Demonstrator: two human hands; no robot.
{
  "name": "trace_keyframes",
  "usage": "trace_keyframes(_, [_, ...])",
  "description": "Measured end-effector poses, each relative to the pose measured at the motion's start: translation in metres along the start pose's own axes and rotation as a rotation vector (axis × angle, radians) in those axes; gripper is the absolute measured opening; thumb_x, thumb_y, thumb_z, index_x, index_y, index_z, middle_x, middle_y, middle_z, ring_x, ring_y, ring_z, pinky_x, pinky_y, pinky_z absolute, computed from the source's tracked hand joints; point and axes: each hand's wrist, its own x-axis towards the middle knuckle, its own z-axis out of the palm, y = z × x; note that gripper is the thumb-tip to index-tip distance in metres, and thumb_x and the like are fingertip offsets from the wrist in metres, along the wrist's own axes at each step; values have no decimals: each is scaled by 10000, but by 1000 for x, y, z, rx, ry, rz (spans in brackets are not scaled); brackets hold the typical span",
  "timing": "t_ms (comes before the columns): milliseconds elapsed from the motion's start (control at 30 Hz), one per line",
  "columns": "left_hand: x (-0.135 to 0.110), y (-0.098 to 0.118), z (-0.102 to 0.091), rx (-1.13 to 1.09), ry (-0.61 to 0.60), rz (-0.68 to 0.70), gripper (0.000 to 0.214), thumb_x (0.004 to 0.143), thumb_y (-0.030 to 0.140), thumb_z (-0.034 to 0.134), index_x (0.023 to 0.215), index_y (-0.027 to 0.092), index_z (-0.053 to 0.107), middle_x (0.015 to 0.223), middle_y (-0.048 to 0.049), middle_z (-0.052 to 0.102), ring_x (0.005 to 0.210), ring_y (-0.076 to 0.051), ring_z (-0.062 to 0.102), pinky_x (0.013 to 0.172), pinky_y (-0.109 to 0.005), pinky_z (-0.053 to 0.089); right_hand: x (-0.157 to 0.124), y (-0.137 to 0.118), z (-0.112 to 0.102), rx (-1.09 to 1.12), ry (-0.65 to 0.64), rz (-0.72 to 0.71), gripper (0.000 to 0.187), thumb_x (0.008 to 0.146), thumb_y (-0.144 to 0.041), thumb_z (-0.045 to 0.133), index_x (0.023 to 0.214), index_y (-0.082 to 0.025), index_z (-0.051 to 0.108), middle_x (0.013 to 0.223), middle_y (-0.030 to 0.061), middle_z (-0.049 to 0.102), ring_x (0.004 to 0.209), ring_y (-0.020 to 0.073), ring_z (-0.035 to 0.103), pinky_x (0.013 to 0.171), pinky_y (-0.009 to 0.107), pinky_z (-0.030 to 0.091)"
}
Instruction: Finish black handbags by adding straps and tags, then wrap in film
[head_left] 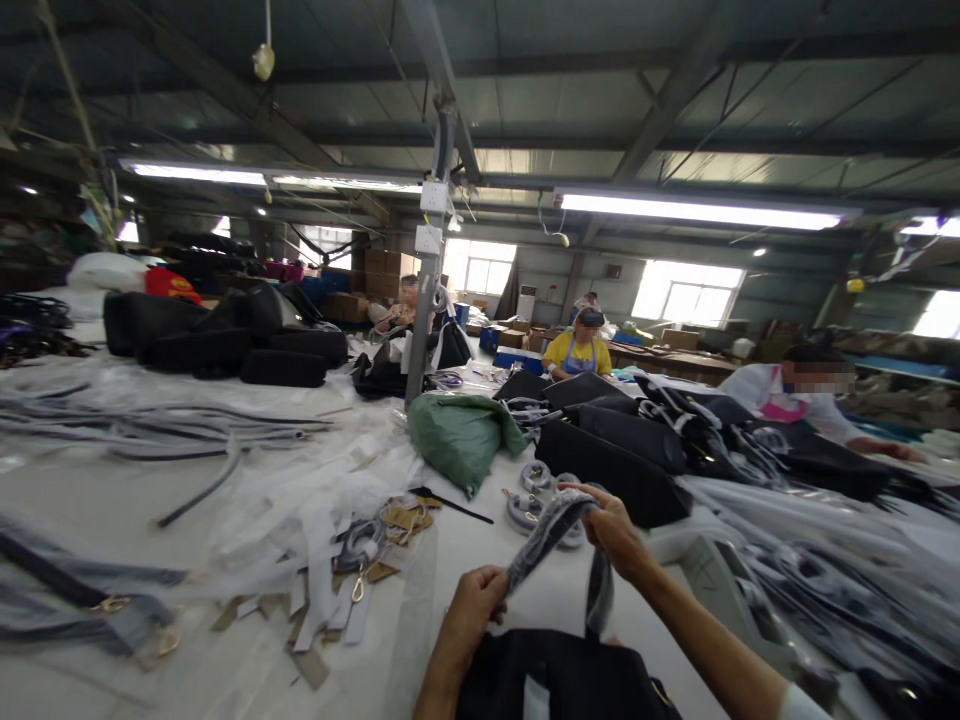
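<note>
My left hand point(474, 607) is closed on the lower end of a grey patterned strap point(541, 538). My right hand point(611, 527) pinches the same strap higher up, where it bends over and hangs down toward a black bag point(559, 675) at the bottom edge of the view. Both hands are raised above the white work table point(97, 510). Coiled grey straps point(529, 495) lie on the table just beyond my right hand.
A green sack point(459, 435) sits by a metal post point(426, 300). Black bags point(225, 340) are piled at the left and at the right point(622, 450). Loose straps and paper strips point(337, 570) litter the table. Other people work behind: one in yellow point(579, 352), one in white point(795, 395).
</note>
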Motion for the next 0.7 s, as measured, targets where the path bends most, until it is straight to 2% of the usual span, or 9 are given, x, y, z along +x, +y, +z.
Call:
trace_keyframes(133, [-6,2,-1,5,-69,-49,467,657,647,621,641,196,502,479,70,445,444,-81,378,489,-228,287,-10,-2,5,128,82,-42,616,547,-275,483,1115,-111,655,431,-106,293,410,80,187,420,239,135])
trace_keyframes(300, [-18,8,-3,-1,-127,-101,477,691,669,588,709,196,538,426,99,387,381,-66,278,433,-220,231,-21,1,2,235,204,-62,678,519,-244,492,1166,-119,650,457,-84,345,409,77,220,409,239,156])
trace_keyframes(367, [-18,8,-1,19,-108,-114,448,696,640,605,700,195,549,417,90,401,367,-69,290,419,-220,215,-22,2,-3,249,191,-24,684,516,-231,509,1177,-121,647,456,-83,346,405,76,235,406,239,167])
trace_keyframes(467, [-16,5,3,84,-46,-117,371,718,552,621,697,184,581,441,55,476,362,-78,332,418,-225,237,-18,7,-11,238,96,29,689,519,-221,530,1193,-128,635,450,-86,345,397,79,251,408,238,174])
trace_keyframes(533, [-15,6,6,150,8,-92,296,690,455,670,744,166,630,545,0,588,428,-109,449,462,-240,330,-13,14,-15,191,31,52,675,538,-231,554,1202,-130,626,449,-84,355,393,86,261,408,241,180])
trace_keyframes(600, [-16,14,11,228,66,-28,335,608,332,745,882,151,679,805,-81,696,654,-186,600,606,-292,448,-7,21,-17,95,-5,50,651,572,-248,576,1211,-132,619,464,-71,388,396,97,287,409,248,200])
trace_keyframes(633, [-18,21,14,266,91,16,425,575,272,762,974,149,684,961,-117,701,812,-235,628,716,-327,476,-5,24,-17,32,-4,34,636,590,-254,576,1214,-136,618,473,-64,405,400,102,304,410,251,214])
trace_keyframes(700, [-23,44,23,332,131,114,562,595,183,730,1149,138,645,1214,-170,629,1087,-303,570,939,-382,428,-4,25,-16,-89,-51,1,606,632,-256,551,1225,-151,614,486,-51,439,411,119,354,419,258,254])
